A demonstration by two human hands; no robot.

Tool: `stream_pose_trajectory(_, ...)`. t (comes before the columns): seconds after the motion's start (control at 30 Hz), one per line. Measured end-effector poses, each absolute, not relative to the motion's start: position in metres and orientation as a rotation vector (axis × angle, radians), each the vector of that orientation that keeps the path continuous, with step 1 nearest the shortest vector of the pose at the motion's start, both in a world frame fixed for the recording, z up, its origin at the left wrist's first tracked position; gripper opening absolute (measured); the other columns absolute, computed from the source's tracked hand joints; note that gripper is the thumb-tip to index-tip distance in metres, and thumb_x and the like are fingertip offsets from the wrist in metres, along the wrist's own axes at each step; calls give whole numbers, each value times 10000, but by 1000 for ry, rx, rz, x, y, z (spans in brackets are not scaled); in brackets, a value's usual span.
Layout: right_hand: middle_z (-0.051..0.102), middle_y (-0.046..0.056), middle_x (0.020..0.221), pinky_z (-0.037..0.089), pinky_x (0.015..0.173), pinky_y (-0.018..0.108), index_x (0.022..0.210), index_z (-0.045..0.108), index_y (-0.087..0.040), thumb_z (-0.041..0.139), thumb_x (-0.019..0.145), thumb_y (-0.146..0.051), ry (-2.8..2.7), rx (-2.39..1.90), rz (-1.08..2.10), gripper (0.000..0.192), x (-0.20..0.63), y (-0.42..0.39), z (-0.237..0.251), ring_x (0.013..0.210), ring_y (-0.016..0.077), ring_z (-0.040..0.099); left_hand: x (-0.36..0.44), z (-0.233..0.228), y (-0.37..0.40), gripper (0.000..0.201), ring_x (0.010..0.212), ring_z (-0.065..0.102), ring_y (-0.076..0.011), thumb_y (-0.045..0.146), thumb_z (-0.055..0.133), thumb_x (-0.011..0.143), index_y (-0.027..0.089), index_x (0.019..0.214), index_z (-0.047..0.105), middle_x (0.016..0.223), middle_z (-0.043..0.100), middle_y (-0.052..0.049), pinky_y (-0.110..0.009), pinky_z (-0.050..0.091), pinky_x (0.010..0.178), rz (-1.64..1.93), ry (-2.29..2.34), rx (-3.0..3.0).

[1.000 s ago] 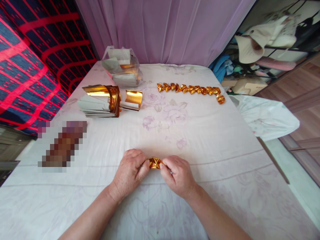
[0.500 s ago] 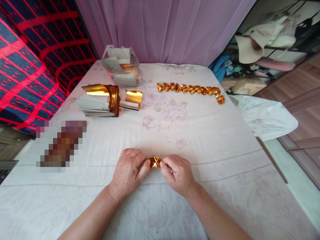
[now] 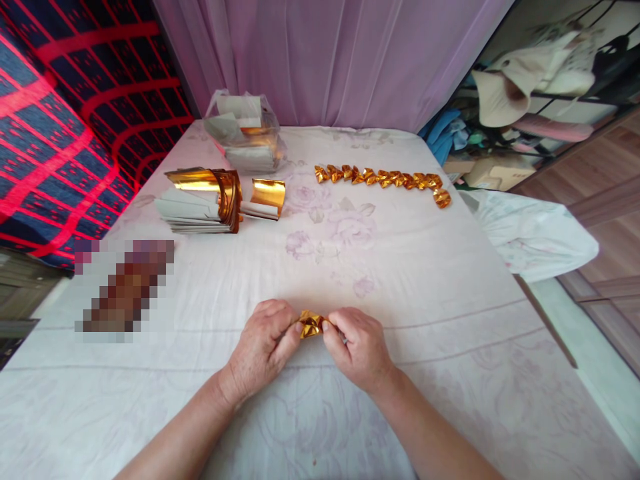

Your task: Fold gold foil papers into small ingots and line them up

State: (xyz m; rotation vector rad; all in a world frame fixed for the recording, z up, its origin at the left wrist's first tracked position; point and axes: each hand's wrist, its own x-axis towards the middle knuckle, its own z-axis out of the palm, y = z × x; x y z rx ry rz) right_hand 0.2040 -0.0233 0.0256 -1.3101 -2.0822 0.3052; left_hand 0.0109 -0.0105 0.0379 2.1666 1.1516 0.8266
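Observation:
Between my two hands is a small folded piece of gold foil paper (image 3: 311,325), creased and shiny, low over the near part of the table. My left hand (image 3: 265,340) is closed, pinching its left end between thumb and fingers. On the other end, my right hand (image 3: 357,347) is closed in the same kind of pinch. The fingertips hide both ends of the piece. Farther back on the right lies a row of folded gold foil pieces (image 3: 380,177), with one piece (image 3: 442,198) set nearer at its right end.
A fanned stack of gold-and-grey paper sheets (image 3: 200,203) lies back left, with a loose curled sheet (image 3: 269,192) beside it. Behind stands a clear plastic bag (image 3: 245,137) of more sheets. A pixelated patch (image 3: 127,287) covers something at left. The tablecloth (image 3: 425,267) is floral.
The gold foil piece has been crumpled and twisted a little between my fingers, its middle now more uneven. My left hand has shifted slightly right. Everything else lies as before.

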Motion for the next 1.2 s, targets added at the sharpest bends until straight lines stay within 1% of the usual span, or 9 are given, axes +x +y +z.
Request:
stream_pose_trajectory(0.33,532,-18,578,323,584,270,656,480,-211,420,920,-169,-2088,-1261,350,274,204,-25,26,560,122,485,11,40,-9,295,598,449,-129,207,442,920,197,626,433,598,466,26,-284,362,634,831,1100,2105)
stream_pose_trajectory(0.63,539,-15,577,324,589,271,658,491,-210,428,922,-170,-2096,-1264,305,274,204,-25,25,563,125,489,8,42,-8,346,589,448,-123,223,402,958,188,616,437,593,453,25,-295,360,640,761,1063,2101)
stream_pose_trajectory(0.7,539,-15,575,324,586,272,660,496,-210,428,923,-170,-2100,-1253,298,274,204,-25,25,558,124,483,7,41,-7,347,597,457,-131,226,398,954,188,612,450,590,460,20,-302,360,641,732,1107,2157)
stream_pose_trajectory(0.83,540,-14,570,327,583,278,653,502,-211,434,916,-166,-2105,-1258,278,275,203,-25,26,551,126,481,6,42,-6,297,650,512,-158,248,422,928,188,657,526,639,537,-4,-318,374,662,671,1231,2262)
stream_pose_trajectory(0.9,544,-11,573,331,587,282,652,507,-210,436,916,-168,-2109,-1266,270,277,204,-25,25,557,129,489,6,43,-7,289,657,519,-163,241,419,921,187,663,537,648,546,-9,-321,375,668,663,1248,2290)
stream_pose_trajectory(1.03,562,-5,589,339,596,286,664,525,-211,430,923,-182,-2115,-1285,288,278,204,-25,24,575,137,509,8,44,-8,305,626,496,-151,211,401,919,189,634,506,618,520,-2,-309,370,650,683,1207,2268)
stream_pose_trajectory(1.2,568,-6,594,346,599,279,667,525,-210,438,918,-177,-2109,-1278,313,268,204,-25,23,575,133,516,9,44,-7,348,578,455,-129,224,385,956,194,613,443,580,454,22,-284,373,623,724,1073,2134)
